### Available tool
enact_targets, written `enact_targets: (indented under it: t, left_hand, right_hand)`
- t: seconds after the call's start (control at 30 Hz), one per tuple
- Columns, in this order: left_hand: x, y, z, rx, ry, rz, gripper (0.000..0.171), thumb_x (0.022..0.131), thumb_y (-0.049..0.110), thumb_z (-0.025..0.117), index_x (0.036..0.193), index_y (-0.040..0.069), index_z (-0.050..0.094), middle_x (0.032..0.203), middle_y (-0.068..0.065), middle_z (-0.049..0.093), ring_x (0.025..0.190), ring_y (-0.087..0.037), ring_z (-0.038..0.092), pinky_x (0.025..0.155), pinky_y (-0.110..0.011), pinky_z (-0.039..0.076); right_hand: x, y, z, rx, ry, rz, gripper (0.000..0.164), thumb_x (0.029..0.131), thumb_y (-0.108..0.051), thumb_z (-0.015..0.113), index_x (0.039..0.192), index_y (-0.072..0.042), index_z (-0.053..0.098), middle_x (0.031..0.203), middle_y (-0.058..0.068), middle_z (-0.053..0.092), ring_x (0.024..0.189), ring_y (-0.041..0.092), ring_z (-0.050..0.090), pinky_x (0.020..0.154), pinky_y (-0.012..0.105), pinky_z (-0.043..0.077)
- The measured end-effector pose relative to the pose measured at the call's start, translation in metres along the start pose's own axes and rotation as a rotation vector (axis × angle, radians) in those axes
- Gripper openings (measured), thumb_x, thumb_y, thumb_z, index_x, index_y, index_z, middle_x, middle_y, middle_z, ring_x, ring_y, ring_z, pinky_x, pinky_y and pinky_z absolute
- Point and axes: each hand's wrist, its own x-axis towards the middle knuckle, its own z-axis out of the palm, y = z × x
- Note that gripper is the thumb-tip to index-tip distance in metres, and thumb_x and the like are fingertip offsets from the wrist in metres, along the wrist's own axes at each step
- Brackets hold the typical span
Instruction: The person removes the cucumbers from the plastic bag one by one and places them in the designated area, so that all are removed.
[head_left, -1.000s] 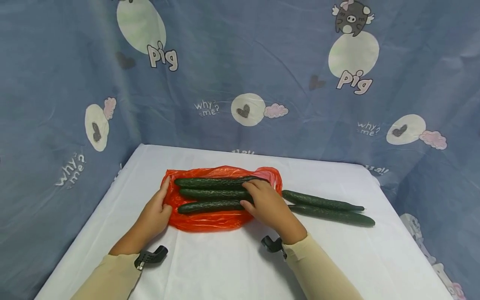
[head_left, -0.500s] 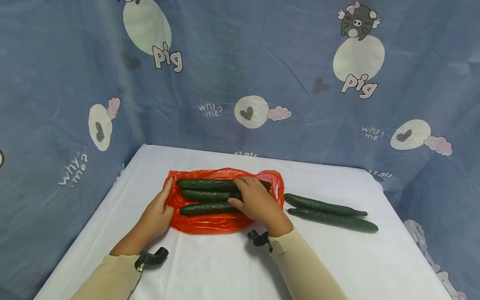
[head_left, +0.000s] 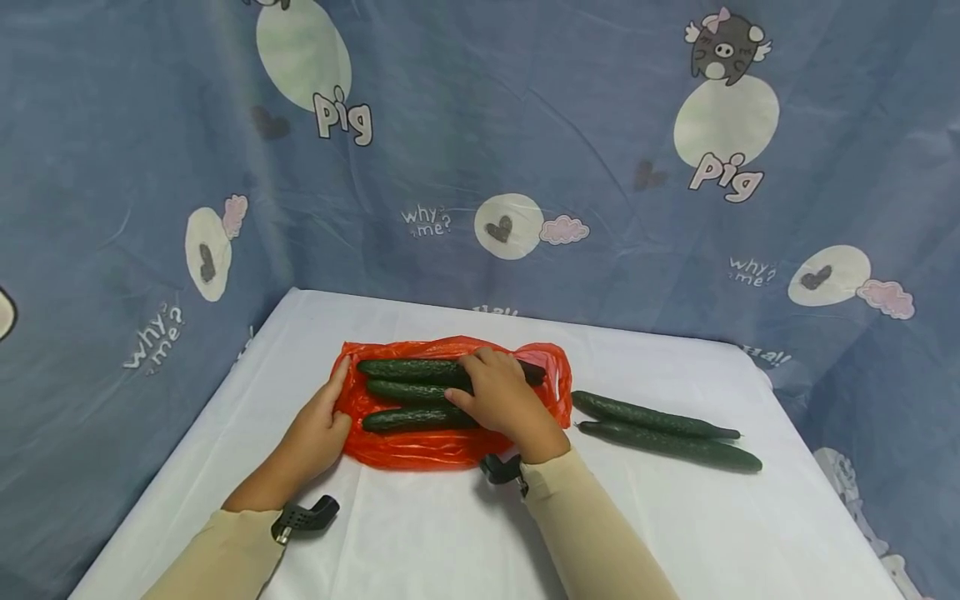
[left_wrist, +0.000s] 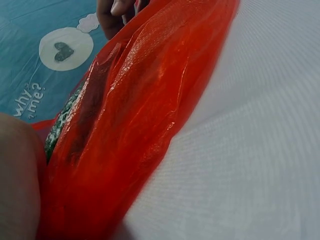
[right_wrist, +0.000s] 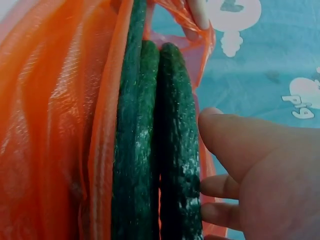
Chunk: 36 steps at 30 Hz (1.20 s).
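Three dark green cucumbers lie side by side in an orange-red plastic bag [head_left: 427,457], the nearest cucumber [head_left: 412,419] toward the front, the farthest cucumber [head_left: 405,369] at the back. My left hand [head_left: 311,433] holds the bag's left end between fingers and thumb; in the left wrist view the red plastic [left_wrist: 145,115] fills the middle. My right hand [head_left: 506,400] lies over the cucumbers and partly covers them. In the right wrist view its fingers [right_wrist: 220,214] touch the side of a cucumber [right_wrist: 177,145], with the thumb held apart from them.
Two more cucumbers [head_left: 675,448] lie together on the white tablecloth [head_left: 420,533], right of the bag. A blue printed curtain [head_left: 420,150] hangs behind the table and along its sides. Each wrist bears a dark camera mount [head_left: 309,515].
My right hand has slid left along the cucumbers, uncovering more of their right ends. My left hand stays at the bag's left end. The view has shifted slightly.
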Motion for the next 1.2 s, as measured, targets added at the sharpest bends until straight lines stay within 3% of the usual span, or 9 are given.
enact_targets:
  t: [0.4, 0.7, 1.07, 1.2]
  left_hand:
    - [-0.002, 0.002, 0.001, 0.000, -0.009, -0.031, 0.089, 0.096, -0.003, 0.043, 0.170, 0.028, 0.003, 0.173, -0.019, 0.020, 0.158, -0.045, 0.023, 0.123, -0.067, 0.026]
    - [-0.002, 0.004, 0.000, 0.014, -0.012, -0.033, 0.089, 0.096, -0.003, 0.043, 0.170, 0.027, 0.003, 0.173, -0.019, 0.021, 0.157, -0.045, 0.024, 0.122, -0.067, 0.026]
    - [-0.002, 0.003, 0.001, 0.006, -0.014, -0.026, 0.091, 0.094, -0.005, 0.042, 0.170, 0.026, 0.003, 0.173, -0.019, 0.019, 0.157, -0.045, 0.022, 0.123, -0.067, 0.025]
    - [-0.001, 0.001, 0.001, 0.005, -0.001, -0.008, 0.092, 0.093, -0.006, 0.043, 0.170, 0.025, 0.005, 0.172, -0.020, 0.021, 0.157, -0.045, 0.023, 0.123, -0.066, 0.025]
  right_hand:
    - [0.006, 0.001, 0.008, 0.040, 0.001, 0.089, 0.070, 0.098, -0.060, 0.063, 0.155, -0.022, 0.050, 0.158, 0.008, 0.044, 0.145, 0.037, 0.037, 0.119, 0.065, 0.026]
    - [0.010, 0.005, 0.020, 0.050, 0.052, 0.116, 0.071, 0.097, -0.061, 0.063, 0.155, -0.022, 0.050, 0.158, 0.007, 0.046, 0.147, 0.037, 0.035, 0.121, 0.069, 0.019]
    - [0.013, 0.009, 0.040, 0.016, 0.126, 0.152, 0.075, 0.094, -0.068, 0.062, 0.152, -0.022, 0.052, 0.153, 0.007, 0.051, 0.144, 0.036, 0.039, 0.122, 0.076, 0.008]
    - [0.013, 0.008, 0.044, -0.018, 0.138, 0.159, 0.075, 0.092, -0.069, 0.063, 0.150, -0.022, 0.052, 0.146, 0.010, 0.054, 0.141, 0.037, 0.040, 0.120, 0.077, 0.012]
